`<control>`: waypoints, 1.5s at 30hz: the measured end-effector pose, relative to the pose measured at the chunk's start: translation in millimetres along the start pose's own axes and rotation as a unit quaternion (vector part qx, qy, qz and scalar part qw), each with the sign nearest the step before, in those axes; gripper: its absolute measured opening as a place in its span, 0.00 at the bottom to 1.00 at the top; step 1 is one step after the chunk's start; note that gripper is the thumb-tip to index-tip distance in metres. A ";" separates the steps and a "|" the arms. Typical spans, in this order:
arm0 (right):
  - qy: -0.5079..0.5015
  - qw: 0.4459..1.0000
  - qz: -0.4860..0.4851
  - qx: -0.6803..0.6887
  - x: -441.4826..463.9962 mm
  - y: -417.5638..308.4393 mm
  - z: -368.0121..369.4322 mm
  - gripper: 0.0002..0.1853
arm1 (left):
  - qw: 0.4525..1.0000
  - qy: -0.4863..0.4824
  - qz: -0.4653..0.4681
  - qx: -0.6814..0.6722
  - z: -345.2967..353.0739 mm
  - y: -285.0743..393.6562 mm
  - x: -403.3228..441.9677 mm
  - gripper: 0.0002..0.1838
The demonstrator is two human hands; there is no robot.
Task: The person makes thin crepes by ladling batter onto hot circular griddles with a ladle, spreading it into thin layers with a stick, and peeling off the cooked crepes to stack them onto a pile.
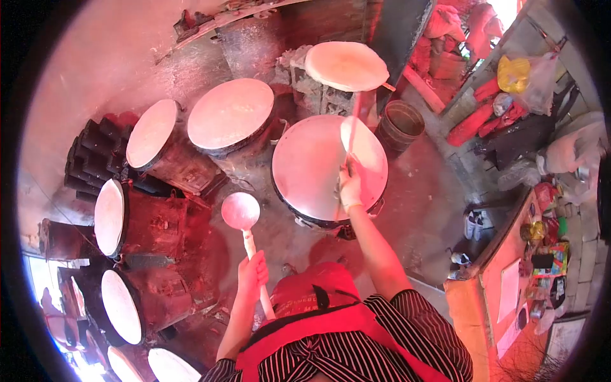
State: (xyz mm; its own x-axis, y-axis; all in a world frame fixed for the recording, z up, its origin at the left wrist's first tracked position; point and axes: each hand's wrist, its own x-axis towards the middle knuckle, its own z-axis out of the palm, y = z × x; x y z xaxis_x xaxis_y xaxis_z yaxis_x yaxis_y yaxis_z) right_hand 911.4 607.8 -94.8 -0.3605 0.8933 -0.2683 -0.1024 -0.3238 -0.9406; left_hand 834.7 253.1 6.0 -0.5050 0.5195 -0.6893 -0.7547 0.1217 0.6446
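My left hand (253, 272) is wrapped round the pale handle of a ladle (240, 211), whose round bowl points away from me. My right hand (350, 183) is closed on a thin stick (349, 153) over the large round griddle (305, 169) in front of me. A pale layer (363, 143) shows on the griddle's right side beside the stick. Beyond the griddle, a round flat sheet (346, 65) lies on a raised stand. Whether the stick touches the griddle is hard to tell.
Several drum stoves with round pale tops, such as one drum (230, 114), curve round the left side. Dark stacked briquettes (95, 156) stand behind them. A metal bucket (401, 124) is right of the griddle. An orange table (503, 286) with small items stands at the right.
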 end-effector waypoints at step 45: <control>-0.375 0.889 -0.035 -0.260 44.9 -28.1 -128.2 0.21 | 0.950 0.175 -0.034 -0.256 18.5 -194.4 -49.6 0.16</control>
State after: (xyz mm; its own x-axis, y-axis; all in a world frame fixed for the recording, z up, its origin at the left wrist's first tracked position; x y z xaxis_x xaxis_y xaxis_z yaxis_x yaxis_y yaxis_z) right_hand 1016.9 696.9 -107.1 -0.9070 0.3838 -0.1735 0.2224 0.0866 -0.9711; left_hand 1014.2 219.3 -79.0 -0.4890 0.2005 -0.8489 -0.8498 -0.3291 0.4118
